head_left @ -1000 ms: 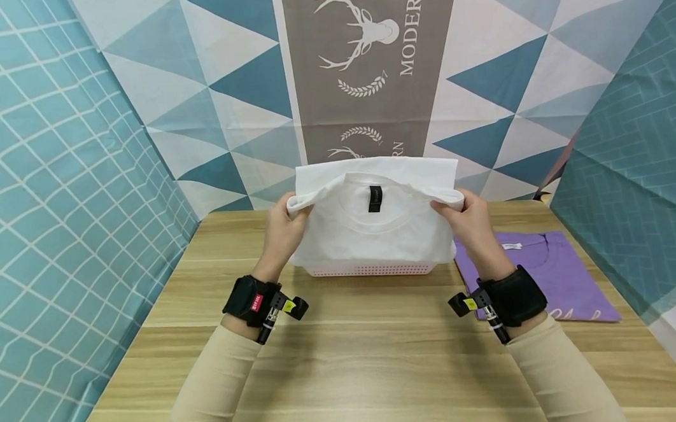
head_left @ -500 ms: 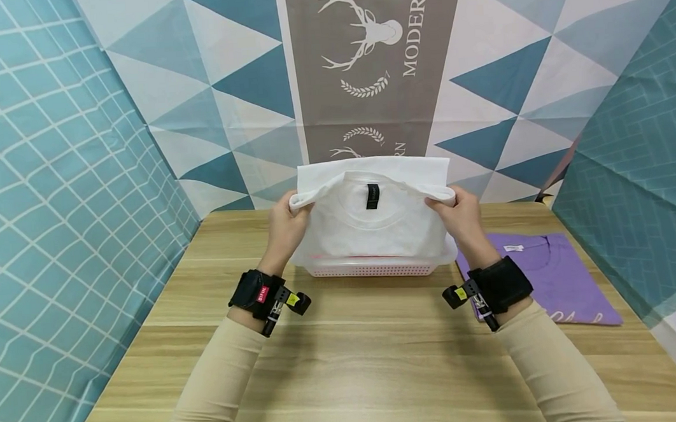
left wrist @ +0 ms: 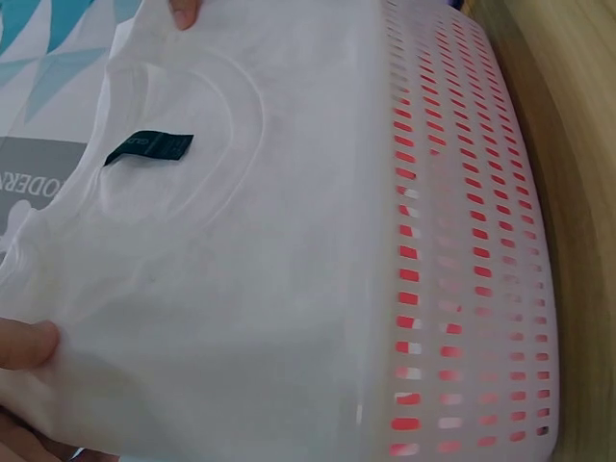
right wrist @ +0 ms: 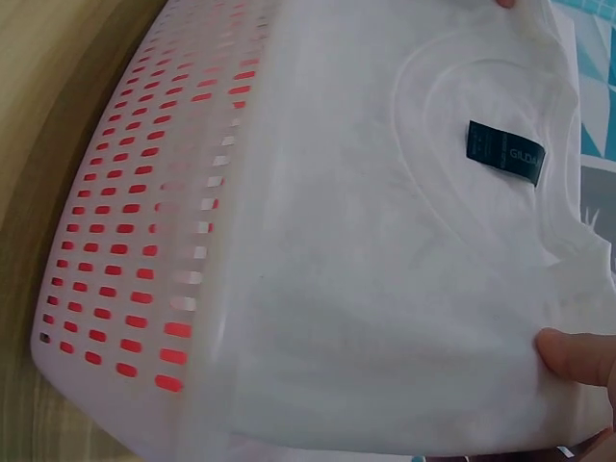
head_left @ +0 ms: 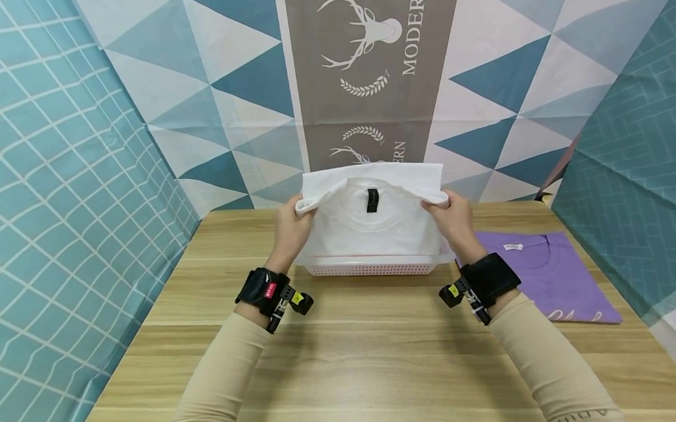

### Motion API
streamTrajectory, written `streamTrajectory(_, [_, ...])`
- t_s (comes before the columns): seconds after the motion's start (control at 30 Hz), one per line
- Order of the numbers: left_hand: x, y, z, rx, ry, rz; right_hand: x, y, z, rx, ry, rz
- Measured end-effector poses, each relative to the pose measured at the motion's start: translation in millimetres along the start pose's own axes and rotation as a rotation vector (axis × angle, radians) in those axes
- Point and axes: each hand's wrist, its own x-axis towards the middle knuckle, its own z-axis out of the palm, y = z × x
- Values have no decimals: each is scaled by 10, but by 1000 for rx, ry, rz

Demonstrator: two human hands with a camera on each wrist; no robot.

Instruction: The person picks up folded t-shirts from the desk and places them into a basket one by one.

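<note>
A folded white T-shirt (head_left: 373,225) with a black neck label (head_left: 372,200) hangs upright over a white perforated basket (head_left: 371,268) at the table's far edge. My left hand (head_left: 294,229) grips its left side and my right hand (head_left: 452,219) grips its right side. Its lower part sits inside the basket rim. The left wrist view shows the shirt (left wrist: 212,260) lying against the basket wall (left wrist: 462,260), with something red showing through the holes. The right wrist view shows the same shirt (right wrist: 404,279), label (right wrist: 505,151) and basket (right wrist: 144,269), with my thumb tip (right wrist: 576,356) on the cloth.
A purple T-shirt (head_left: 542,273) lies flat on the wooden table (head_left: 368,356) to the right of the basket. Patterned blue and white curtains (head_left: 67,187) close in the table on the left, back and right.
Both hands have moved forward and a little inward with the white shirt. The shirt has sunk lower, so its bottom edge now sits inside the basket.
</note>
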Motion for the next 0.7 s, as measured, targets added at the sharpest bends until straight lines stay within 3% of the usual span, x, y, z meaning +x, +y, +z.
streamTrajectory(0.33, [-25,-119,72,6,-28,-43,53,126,67,-11,-34,65])
streamTrajectory(0.7, [-76,-266,145,66,-49,-83,116,244,149,-114,-70,82])
